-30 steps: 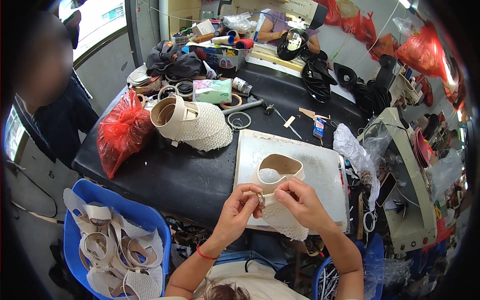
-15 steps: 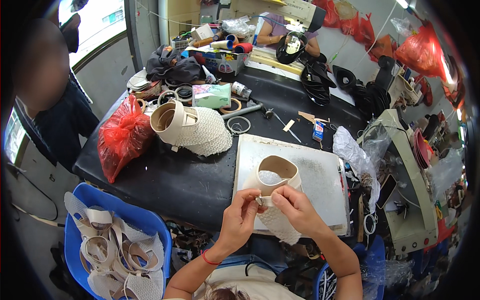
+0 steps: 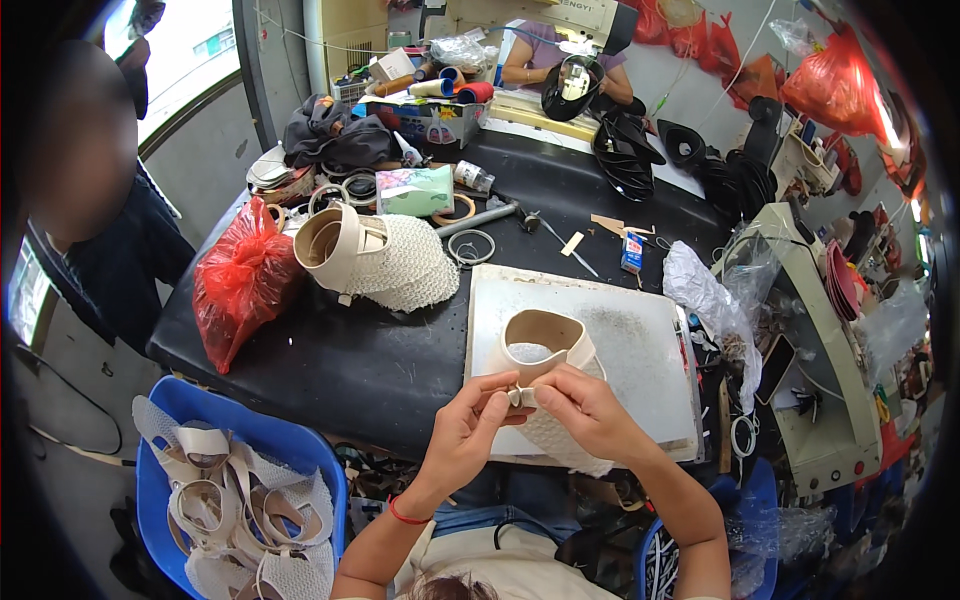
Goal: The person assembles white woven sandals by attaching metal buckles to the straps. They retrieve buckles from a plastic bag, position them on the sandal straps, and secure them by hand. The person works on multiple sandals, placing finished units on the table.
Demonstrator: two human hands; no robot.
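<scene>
Both my hands hold a beige shoe upper (image 3: 545, 345) with a white mesh part, over the near edge of a white work board (image 3: 640, 345). My left hand (image 3: 468, 430) pinches its strap end from the left. My right hand (image 3: 580, 408) grips the same spot from the right, fingertips touching. The mesh hangs down below my right hand. A pile of similar beige and mesh uppers (image 3: 375, 260) lies on the black table (image 3: 350, 365) to the far left.
A blue bin (image 3: 190, 405) with several strappy uppers sits at lower left. A red plastic bag (image 3: 240, 285) lies on the table's left. A person in dark clothes (image 3: 120, 250) stands left. A machine (image 3: 800, 340) and crumpled plastic (image 3: 705, 295) are right. Another person (image 3: 560, 60) works far back.
My hands and the upper have drawn slightly nearer to me, with the fingers closing tighter on the strap end. The view has shifted a little.
</scene>
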